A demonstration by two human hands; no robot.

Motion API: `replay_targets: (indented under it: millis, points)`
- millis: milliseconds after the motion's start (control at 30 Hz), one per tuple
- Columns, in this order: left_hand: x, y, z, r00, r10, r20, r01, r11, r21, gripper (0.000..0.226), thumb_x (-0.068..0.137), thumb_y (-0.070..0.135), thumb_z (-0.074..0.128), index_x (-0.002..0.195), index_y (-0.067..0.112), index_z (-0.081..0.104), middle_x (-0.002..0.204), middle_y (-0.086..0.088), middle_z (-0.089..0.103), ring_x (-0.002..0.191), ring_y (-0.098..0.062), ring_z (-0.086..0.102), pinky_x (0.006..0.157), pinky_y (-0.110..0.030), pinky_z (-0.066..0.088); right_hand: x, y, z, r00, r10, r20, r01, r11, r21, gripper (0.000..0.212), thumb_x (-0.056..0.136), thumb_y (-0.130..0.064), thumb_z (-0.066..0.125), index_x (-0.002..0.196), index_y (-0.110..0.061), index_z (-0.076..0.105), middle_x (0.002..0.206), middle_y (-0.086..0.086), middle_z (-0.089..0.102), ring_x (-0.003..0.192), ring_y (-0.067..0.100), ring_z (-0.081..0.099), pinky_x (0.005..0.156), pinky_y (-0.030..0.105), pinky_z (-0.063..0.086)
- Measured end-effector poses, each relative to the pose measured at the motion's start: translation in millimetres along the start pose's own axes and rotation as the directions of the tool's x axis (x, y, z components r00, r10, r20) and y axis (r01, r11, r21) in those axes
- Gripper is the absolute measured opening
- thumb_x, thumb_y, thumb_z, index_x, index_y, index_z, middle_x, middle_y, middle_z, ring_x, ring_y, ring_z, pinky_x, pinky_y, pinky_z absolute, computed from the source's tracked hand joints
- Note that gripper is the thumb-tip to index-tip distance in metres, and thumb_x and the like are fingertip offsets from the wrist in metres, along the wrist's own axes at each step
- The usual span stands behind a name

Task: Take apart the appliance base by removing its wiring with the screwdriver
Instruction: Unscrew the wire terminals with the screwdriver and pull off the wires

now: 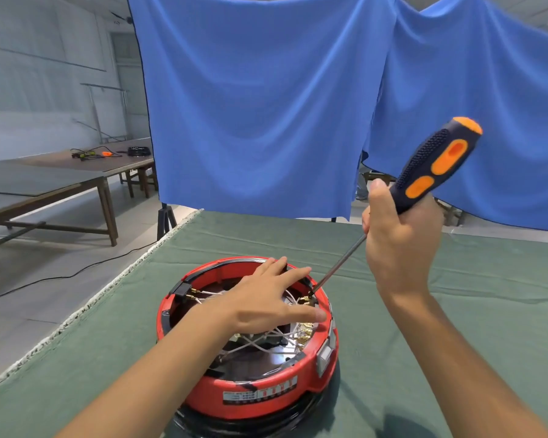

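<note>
Red appliance base (250,396) at lower centre of frame, open side up on green table cover (456,311), white wiring (260,339) and brass terminals exposed inside. Left hand (266,298) laid flat across far rim — fingers straight, spread. Right hand (399,235) at centre right, curled round screwdriver (434,162) handle; tip at a brass terminal by right rim. Blue cloth (266,105) hung behind.

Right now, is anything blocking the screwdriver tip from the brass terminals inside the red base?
Nothing visible: the screwdriver tip already sits at a brass terminal by the base's far rim. The left hand spreads beside it, over the wires.
</note>
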State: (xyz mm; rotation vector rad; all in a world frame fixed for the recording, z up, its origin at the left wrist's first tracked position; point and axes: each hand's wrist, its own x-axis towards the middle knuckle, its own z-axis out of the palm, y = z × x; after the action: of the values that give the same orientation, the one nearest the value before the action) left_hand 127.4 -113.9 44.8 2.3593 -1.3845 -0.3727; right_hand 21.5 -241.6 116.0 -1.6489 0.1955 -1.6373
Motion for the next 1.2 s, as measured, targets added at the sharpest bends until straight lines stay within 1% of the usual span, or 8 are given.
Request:
replay_targets:
  millis: [100,200,333,500,833,967,1067,1200]
  points:
    - [1,2,4,1.000,0.007,-0.005,-0.006,0.999,0.052,0.091,0.069,0.081,0.051,0.145,0.050,0.013,0.159,0.004,-0.009,0.144,-0.013,-0.014,0.115,-0.050,0.003,1,-4,8,0.997,-0.045,0.060,0.051,0.994,-0.094,0.036,0.086,-0.025,0.050,0.063,0.001,0.040,0.054,0.021,0.044,0.051,0.035,0.043,0.048,0.038,0.037]
    - [1,2,6,1.000,0.002,-0.001,-0.002,0.998,0.057,0.091,0.069,0.081,0.051,0.145,0.049,0.012,0.159,0.005,-0.010,0.144,-0.012,-0.016,0.116,-0.050,0.003,7,-4,19,0.994,-0.022,0.111,0.037,0.990,-0.133,0.031,0.083,-0.026,0.049,0.060,-0.014,0.031,0.050,0.005,0.035,0.047,0.025,0.033,0.046,0.033,0.031]
    - [0,3,6,1.000,0.008,0.020,-0.010,0.998,0.061,0.094,0.069,0.082,0.049,0.147,0.047,0.008,0.158,0.007,-0.012,0.143,-0.011,-0.017,0.115,-0.048,0.003,19,13,26,0.992,0.108,0.063,-0.098,0.985,-0.142,0.024,0.076,-0.023,0.047,0.059,-0.013,0.033,0.047,-0.003,0.033,0.041,0.014,0.030,0.042,0.025,0.027]
    - [0,5,11,1.000,0.016,0.004,-0.016,0.997,0.070,0.116,0.065,0.084,0.049,0.151,0.024,0.002,0.158,0.011,-0.011,0.143,-0.005,-0.014,0.118,-0.045,0.003,-19,43,28,0.949,0.313,0.034,-0.302,0.936,-0.178,0.023,0.077,-0.022,0.052,0.066,-0.003,0.047,0.056,0.010,0.047,0.050,0.022,0.039,0.051,0.033,0.035]
    - [-2,6,-7,0.999,-0.004,0.049,-0.001,0.994,0.106,0.111,0.065,0.084,0.050,0.151,0.026,0.012,0.159,0.011,-0.001,0.145,-0.009,0.001,0.117,-0.038,0.009,19,1,4,0.996,0.093,0.006,-0.092,0.992,-0.086,0.028,0.076,-0.022,0.049,0.057,-0.007,0.034,0.046,-0.004,0.034,0.046,0.017,0.031,0.042,0.024,0.025]
    - [-4,8,-4,0.996,0.010,-0.091,-0.005,0.998,0.057,0.070,0.082,0.060,0.055,0.141,0.026,0.038,0.152,0.007,0.025,0.138,-0.015,0.026,0.112,-0.037,0.026,13,3,3,0.997,0.073,-0.011,-0.073,0.995,-0.075,0.033,0.079,-0.020,0.050,0.055,-0.018,0.027,0.039,-0.009,0.030,0.044,0.014,0.029,0.040,0.021,0.025]
    - [-5,6,3,0.952,-0.038,-0.305,0.041,0.999,0.002,0.022,0.090,0.028,0.051,0.107,0.019,0.061,0.119,0.001,0.051,0.109,-0.020,0.052,0.093,-0.036,0.043,11,2,2,0.999,0.034,0.001,-0.034,0.996,-0.080,0.034,0.081,-0.021,0.051,0.057,-0.017,0.027,0.042,-0.008,0.029,0.045,0.016,0.030,0.042,0.023,0.024]
    - [-5,4,5,0.943,-0.152,-0.296,0.167,0.986,0.027,0.018,0.087,0.022,0.048,0.088,0.019,0.065,0.102,-0.003,0.064,0.097,-0.025,0.058,0.083,-0.035,0.048,8,-3,6,0.999,-0.015,0.044,0.019,0.996,-0.090,0.035,0.082,-0.020,0.051,0.057,-0.016,0.026,0.045,-0.006,0.026,0.046,0.015,0.026,0.044,0.024,0.023]
